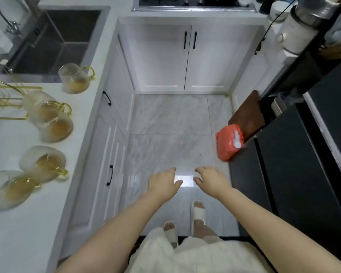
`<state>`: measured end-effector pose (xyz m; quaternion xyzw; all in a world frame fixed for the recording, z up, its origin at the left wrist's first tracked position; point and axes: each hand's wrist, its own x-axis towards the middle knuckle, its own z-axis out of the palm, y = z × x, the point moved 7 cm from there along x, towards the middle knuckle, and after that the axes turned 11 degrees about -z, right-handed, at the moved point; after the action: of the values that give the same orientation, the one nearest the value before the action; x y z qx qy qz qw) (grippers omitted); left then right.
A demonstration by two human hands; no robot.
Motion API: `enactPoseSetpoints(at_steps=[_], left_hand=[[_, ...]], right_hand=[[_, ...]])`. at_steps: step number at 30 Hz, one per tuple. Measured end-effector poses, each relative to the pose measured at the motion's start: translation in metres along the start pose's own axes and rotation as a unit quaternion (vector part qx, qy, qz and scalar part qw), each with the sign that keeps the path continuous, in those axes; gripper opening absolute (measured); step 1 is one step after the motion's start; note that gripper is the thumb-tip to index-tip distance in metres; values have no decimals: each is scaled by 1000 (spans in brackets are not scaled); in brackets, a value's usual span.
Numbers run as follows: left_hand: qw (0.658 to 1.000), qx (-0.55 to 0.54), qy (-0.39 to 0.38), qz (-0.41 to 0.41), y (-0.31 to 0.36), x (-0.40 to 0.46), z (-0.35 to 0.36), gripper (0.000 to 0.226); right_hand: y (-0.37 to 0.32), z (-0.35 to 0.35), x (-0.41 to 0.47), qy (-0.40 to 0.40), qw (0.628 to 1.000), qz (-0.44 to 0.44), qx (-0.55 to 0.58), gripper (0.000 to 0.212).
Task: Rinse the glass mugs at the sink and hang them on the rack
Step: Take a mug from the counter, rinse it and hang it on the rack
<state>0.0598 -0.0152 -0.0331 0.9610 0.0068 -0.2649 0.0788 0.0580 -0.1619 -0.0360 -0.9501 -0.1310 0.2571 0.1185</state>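
Observation:
Several glass mugs with yellow handles and brownish liquid inside stand on the white counter (28, 223) at the left: one mug (75, 78) beside the sink (53, 42), two close together (51, 121), and two nearer me (44, 162), (10, 189). A gold wire rack (6, 101) sits at the counter's left edge, with no mug seen hanging on it. My left hand (162, 184) and my right hand (211, 180) are stretched out over the floor, palms down, fingers apart, holding nothing, well to the right of the mugs.
White cabinets with black handles (189, 40) line the left and far sides. A stove (193, 2) is at the top. An orange plastic bag (229, 141) lies on the tiled floor by a dark fridge (283, 154). A white appliance (297, 26) stands at the upper right.

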Motion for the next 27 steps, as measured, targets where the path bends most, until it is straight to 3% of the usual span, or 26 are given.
enactPoseSetpoints(at_steps=[18,27], left_hand=[[994,-14,-26,-109,51,95,-14,56],[992,-32,-44,-116,37,147,-41,60]], right_hand=[[96,-20,89,-97,993,-59,-36,39],[101,-50,142,-88,995,-45,-21,41]])
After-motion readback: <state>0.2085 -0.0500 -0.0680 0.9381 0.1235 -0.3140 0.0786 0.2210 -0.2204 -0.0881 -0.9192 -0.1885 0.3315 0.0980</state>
